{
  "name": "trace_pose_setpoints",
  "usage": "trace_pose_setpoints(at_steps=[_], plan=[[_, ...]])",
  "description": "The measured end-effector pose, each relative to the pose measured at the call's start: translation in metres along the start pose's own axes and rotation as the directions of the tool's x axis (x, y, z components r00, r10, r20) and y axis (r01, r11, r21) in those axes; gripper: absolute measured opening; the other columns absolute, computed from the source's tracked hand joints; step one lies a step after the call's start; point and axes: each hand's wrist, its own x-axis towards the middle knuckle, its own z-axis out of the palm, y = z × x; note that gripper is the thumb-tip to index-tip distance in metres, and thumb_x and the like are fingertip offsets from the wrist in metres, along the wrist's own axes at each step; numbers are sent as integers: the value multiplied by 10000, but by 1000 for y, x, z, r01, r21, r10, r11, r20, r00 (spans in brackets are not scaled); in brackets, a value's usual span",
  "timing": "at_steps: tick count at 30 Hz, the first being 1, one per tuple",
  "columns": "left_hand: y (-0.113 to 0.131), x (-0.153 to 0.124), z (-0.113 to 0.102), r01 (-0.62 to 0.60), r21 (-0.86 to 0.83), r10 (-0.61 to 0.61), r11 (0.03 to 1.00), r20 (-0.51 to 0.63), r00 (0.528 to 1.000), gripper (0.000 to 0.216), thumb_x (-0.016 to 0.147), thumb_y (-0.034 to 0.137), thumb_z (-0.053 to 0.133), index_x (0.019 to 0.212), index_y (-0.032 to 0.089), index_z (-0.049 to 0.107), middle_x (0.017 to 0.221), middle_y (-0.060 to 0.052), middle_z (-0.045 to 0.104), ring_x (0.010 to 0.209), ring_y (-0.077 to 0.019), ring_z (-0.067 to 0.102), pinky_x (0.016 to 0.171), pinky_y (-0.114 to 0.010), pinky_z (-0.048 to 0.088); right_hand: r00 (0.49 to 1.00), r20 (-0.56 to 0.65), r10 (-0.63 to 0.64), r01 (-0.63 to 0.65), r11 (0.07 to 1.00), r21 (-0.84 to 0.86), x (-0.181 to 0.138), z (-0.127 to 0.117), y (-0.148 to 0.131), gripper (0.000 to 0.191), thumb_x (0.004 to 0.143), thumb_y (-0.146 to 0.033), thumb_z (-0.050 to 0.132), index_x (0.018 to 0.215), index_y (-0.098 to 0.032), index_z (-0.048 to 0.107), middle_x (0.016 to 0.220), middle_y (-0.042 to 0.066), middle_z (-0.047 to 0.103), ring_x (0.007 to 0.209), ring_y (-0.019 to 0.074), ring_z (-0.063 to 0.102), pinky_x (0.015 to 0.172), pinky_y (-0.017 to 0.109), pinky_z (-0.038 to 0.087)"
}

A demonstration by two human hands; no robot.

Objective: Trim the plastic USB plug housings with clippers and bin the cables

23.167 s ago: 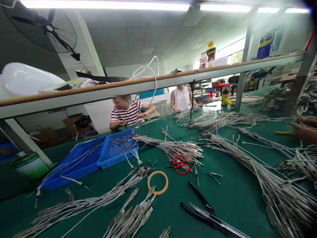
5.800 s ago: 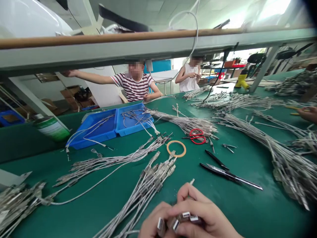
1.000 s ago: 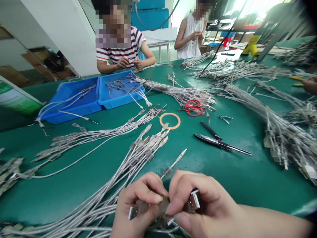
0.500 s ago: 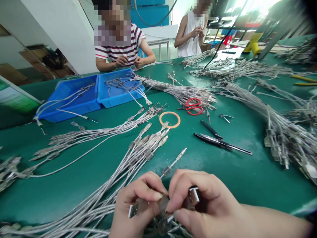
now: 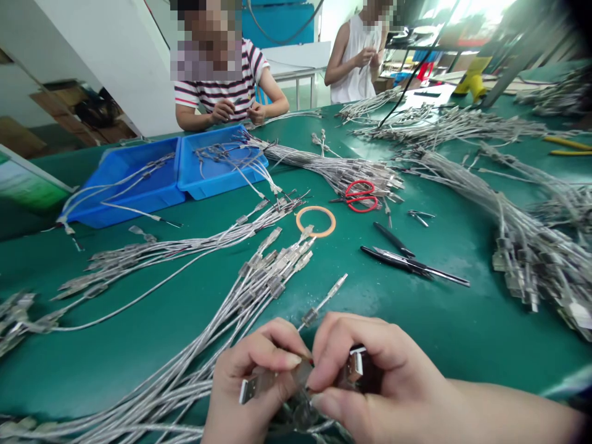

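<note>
Both hands meet at the near edge of the green table [image 5: 462, 333]. My left hand [image 5: 245, 388] pinches a silver USB plug [image 5: 252, 388] between thumb and fingers. My right hand [image 5: 370, 376] is closed round another USB plug [image 5: 355, 365], thumb tip against the left hand's plug. One thin grey cable end [image 5: 324, 301] sticks up from between the hands. A bundle of grey cables with metal plugs [image 5: 259, 283] runs from my left hand toward the table's middle.
Black pliers [image 5: 411, 265], red scissors [image 5: 359, 196] and a tan tape ring [image 5: 316, 221] lie mid-table. Two blue trays [image 5: 152, 179] hold cables at the back left. Thick cable bundles [image 5: 522, 240] fill the right side. Two people sit across the table, handling cables.
Since long ago the view dropped from the overhead shelf to my hands. Over the last second the hands barely shift; the right-hand plug turns slightly.
</note>
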Motion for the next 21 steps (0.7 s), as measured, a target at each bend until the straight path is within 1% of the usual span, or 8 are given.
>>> trace_pose_setpoints(at_steps=[4, 7, 12, 16, 19, 21], plan=[[-1, 0, 0, 14, -30, -14, 999, 3, 1000, 113, 825, 214, 706, 850, 323, 723, 814, 15, 693, 747, -171, 609, 668, -320, 474, 998, 26, 53, -55, 996, 68, -2, 0, 2, 48, 775, -158, 612, 792, -157, 567, 686, 8, 524, 563, 82, 451, 519, 215, 363], [-2, 0, 2, 19, -56, -19, 998, -2, 1000, 101, 821, 218, 712, 839, 317, 720, 804, 24, 697, 741, -163, 608, 671, -317, 482, 997, 23, 68, -70, 995, 71, -3, 0, 3, 23, 773, -160, 581, 786, -153, 563, 660, -4, 494, 556, 84, 420, 532, 227, 347], [0, 4, 5, 13, -93, -15, 996, -17, 1000, 102, 788, 210, 746, 818, 306, 734, 772, 26, 700, 708, -151, 614, 640, -297, 499, 997, 47, 64, -67, 996, 66, -1, -4, 4, 52, 809, -202, 570, 812, -150, 567, 714, 25, 522, 656, 123, 465, 606, 258, 372], [0, 5, 6, 17, -108, -21, 994, -35, 999, 104, 770, 200, 763, 799, 296, 736, 764, 22, 708, 699, -145, 621, 633, -283, 510, 996, 76, 55, -61, 995, 80, -2, -7, 3, 62, 818, -200, 580, 853, -149, 584, 750, 26, 532, 694, 125, 468, 644, 266, 386], [0, 4, 6, 17, -100, -22, 995, -50, 998, 96, 765, 213, 770, 786, 298, 731, 766, 30, 714, 704, -141, 629, 642, -276, 516, 996, 88, 32, -38, 997, 67, -2, -7, 1, 60, 827, -199, 576, 867, -154, 572, 748, 20, 525, 689, 121, 469, 624, 252, 389], [0, 4, 7, 23, -78, -28, 997, -63, 998, 99, 769, 215, 766, 785, 306, 730, 764, 31, 719, 704, -147, 639, 637, -276, 519, 995, 86, 42, -45, 998, 34, -2, -5, 0, 82, 818, -207, 608, 865, -158, 562, 734, 7, 514, 627, 100, 444, 564, 227, 369]])
